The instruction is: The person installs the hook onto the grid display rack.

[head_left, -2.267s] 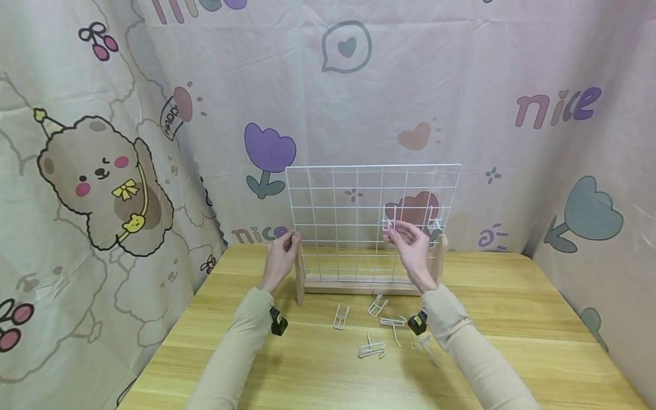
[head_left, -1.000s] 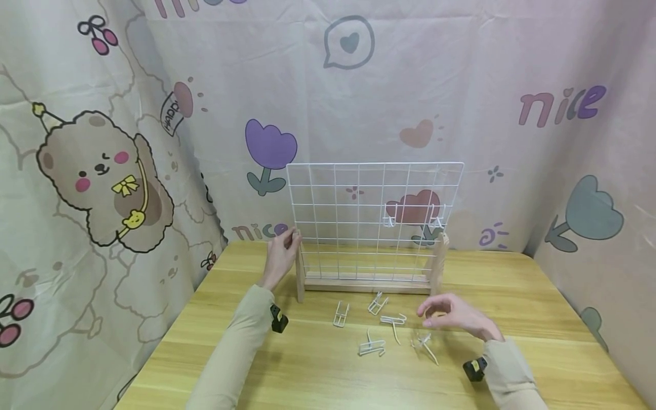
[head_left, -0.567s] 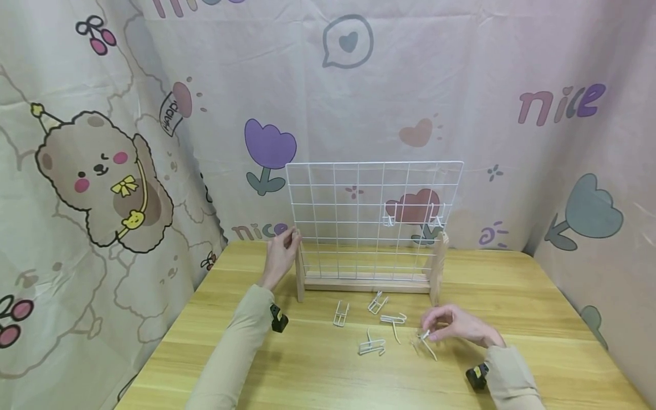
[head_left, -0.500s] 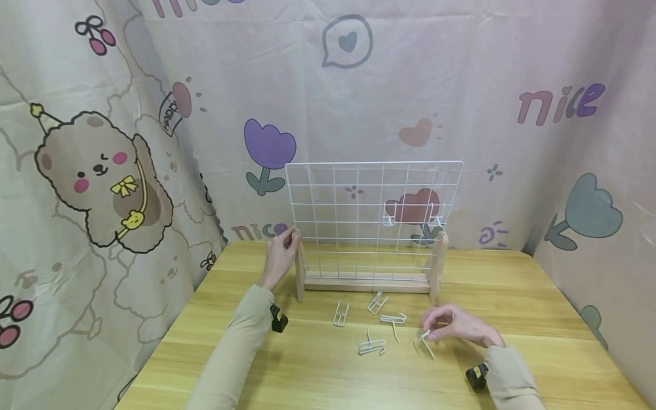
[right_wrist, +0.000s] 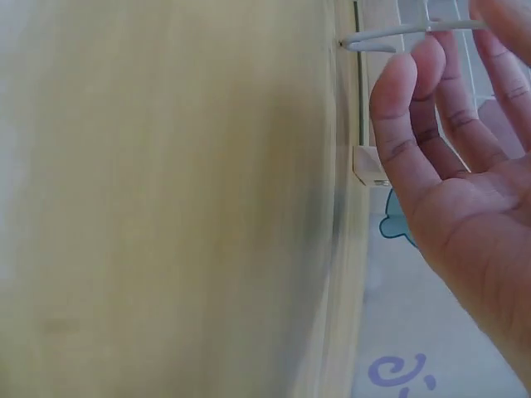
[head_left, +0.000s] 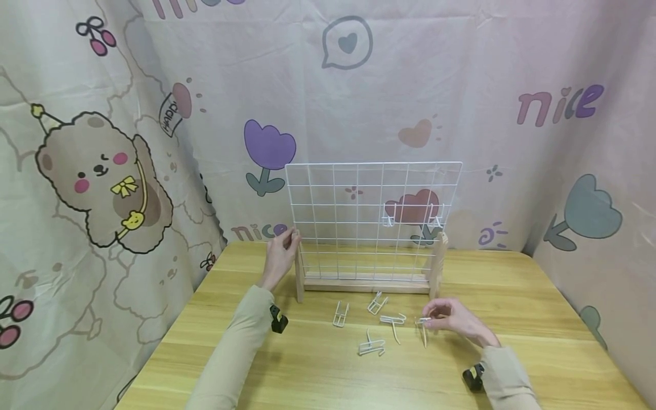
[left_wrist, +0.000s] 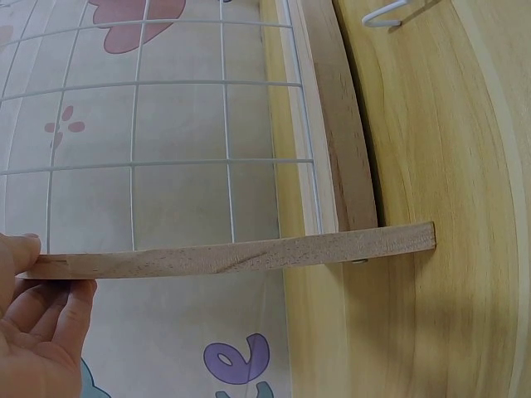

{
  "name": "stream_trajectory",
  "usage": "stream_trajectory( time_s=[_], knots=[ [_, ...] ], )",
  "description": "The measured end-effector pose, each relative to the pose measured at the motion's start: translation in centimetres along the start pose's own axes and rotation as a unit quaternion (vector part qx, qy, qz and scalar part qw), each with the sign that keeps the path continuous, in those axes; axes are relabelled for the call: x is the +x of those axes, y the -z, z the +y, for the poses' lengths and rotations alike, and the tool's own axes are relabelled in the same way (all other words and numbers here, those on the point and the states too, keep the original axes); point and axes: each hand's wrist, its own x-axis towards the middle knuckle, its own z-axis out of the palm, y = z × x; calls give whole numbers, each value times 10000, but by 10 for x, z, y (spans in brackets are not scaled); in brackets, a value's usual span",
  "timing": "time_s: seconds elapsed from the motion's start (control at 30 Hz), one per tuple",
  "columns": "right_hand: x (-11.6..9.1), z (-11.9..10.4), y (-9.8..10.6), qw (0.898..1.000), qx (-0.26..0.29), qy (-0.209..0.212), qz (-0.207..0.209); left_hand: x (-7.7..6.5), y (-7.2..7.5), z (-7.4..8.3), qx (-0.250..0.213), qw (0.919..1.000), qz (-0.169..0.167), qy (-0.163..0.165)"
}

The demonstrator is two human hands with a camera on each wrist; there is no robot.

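While bear-printed cloth (head_left: 102,182) hangs at left, the left hand (head_left: 279,256) pinches a wooden grid stand (head_left: 359,283) on the wood-grain counter (head_left: 318,370); four hooks (head_left: 392,320) lie nearer, the right hand (head_left: 457,320) pinches another hook (head_left: 424,332) beside them, and tulip-printed cloth (head_left: 584,210) hangs at right.

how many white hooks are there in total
7: two hooks hang on the wire grid, the right hand holds one hook, and four hooks lie on the table.

Matt wood stand (left_wrist: 224,257); smooth wire grid (head_left: 357,222); hook (right_wrist: 406,31), perhaps coated metal; satiny wood-grained table (head_left: 318,376); cloth backdrop (head_left: 348,114).
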Motion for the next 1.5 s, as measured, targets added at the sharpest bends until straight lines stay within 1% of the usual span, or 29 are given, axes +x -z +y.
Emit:
stream_trajectory(
  time_s=[0.1, 0.2, 0.37, 0.5, 0.6, 0.7, 0.8, 0.87, 0.93, 1.03, 1.13, 1.2, 1.43, 1.5],
  knots=[
    [2, -2, -2, 9999, -137, 6, 89, 0, 0, 1, -11, 10000, 12, 6],
    [4, -3, -5, 9994, -261, 108, 217, 0, 0, -1, -34, 10000, -20, 58],
    [5, -4, -7, 9983, -294, 176, 480, 0, -1, -3, -45, 9999, -40, 80],
    [5, -5, -9, 9967, -245, 225, 742, 0, -1, -3, -97, 9999, -51, 115],
    [6, -5, -9, 9953, -99, 224, 932, 1, -1, -3, -102, 9999, -58, 109],
    [6, -5, -9, 9944, 19, 73, 1050, 1, -1, -3, -80, 9999, -51, 122],
    [7, -5, -9, 9932, 70, -214, 1142, 1, -2, -3, -44, 9999, -46, 112],
    [7, -5, -10, 9924, 32, -344, 1178, 1, -2, -3, -38, 9999, -40, 109],
    [8, -5, -10, 9912, -114, -450, 1238, 1, -2, -3, -35, 10000, -22, 65],
    [7, -3, -10, 9904, -528, -376, 1223, 0, -2, -3, -40, 10000, 53, -24],
    [7, 0, -9, 9884, -958, -182, 1165, 0, -3, -4, 16, 9998, 152, -146],
    [7, 2, -9, 9877, -1097, -84, 1112, 0, -2, -4, 17, 9997, 172, -165],
    [7, 6, -9, 9880, -1187, -35, 983, 0, -1, -2, -28, 10000, 24, 58],
    [7, 8, -8, 9879, -1246, 41, 925, -1, -1, -1, -5, 10000, -7, 86]
  ],
)
